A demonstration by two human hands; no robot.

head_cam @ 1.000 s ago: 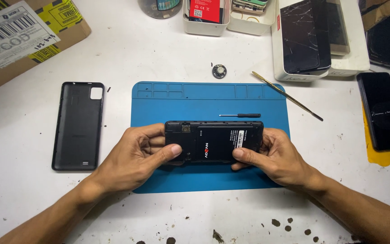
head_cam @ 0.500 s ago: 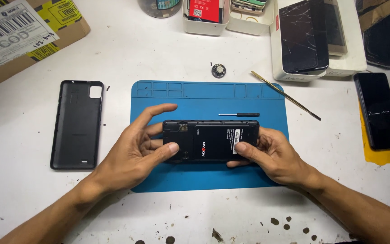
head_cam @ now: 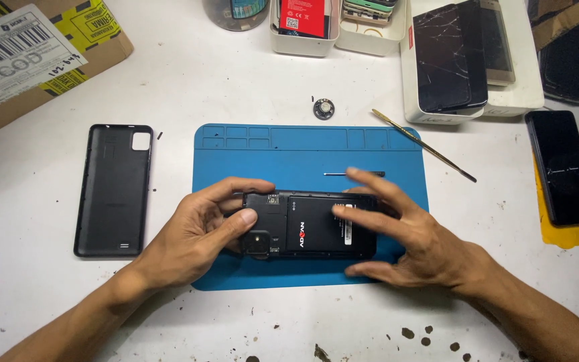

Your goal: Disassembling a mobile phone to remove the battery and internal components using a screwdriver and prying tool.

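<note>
Blue mat [head_cam: 303, 151] keeps the open phone [head_cam: 309, 224] steady; left hand [head_cam: 199, 231] clamps its end, right hand [head_cam: 407, 234] spread open above it.

A single camera sat on the person's head and looked steeply down, almost straight onto the white table [head_cam: 249, 87]. It was close enough that both forearms entered from the bottom edge and the blue mat [head_cam: 303, 151] filled the middle. The far edge of the frame cut through boxes and trays. No second view covered the scene.
</note>
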